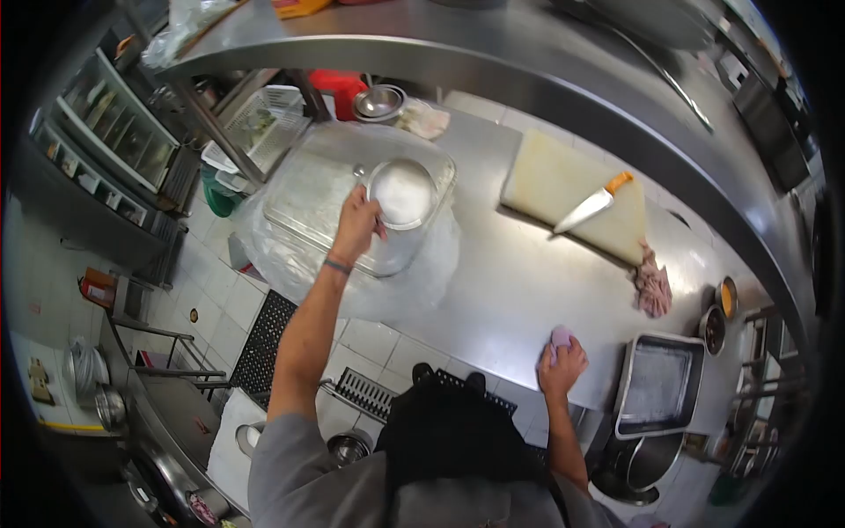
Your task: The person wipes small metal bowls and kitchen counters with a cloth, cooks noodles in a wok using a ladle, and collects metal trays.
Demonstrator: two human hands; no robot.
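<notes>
1. The tray (304, 180) at the left end of the worktop (493, 255) is a broad metal rectangle with rounded corners; clear, wrinkled plastic (422, 282) spreads around it. Where the plastic runs over or under the tray is hard to make out.

2. The left hand (359, 224) reaches forward over the tray, arm nearly straight, a dark band at the wrist, fingers bent beside the bowl's left rim. A small shiny metal piece (358, 170) shows just beyond them. Whether they close on the rim or on that piece, I cannot tell.

3. The round metal bowl (403, 194) sits over the tray, holding something smooth and white, its nature unclear.

4. The right hand (563, 365) is at the worktop's near edge, elbow bent, fingers curled around a soft-looking pink-purple item (561, 336). The hand covers most of it.

5. The pale, flat cutting board (546, 176) lies slanted on the worktop, bearing a knife (588, 211) with a smooth blade and orange handle.

6. Crumpled, folded pinkish material (653, 286) lies at the board's near right corner; its kind is unclear.

7. The deep, rectangular metal pan (660, 385) stands at the far right, its inside streaked and dull.
</notes>
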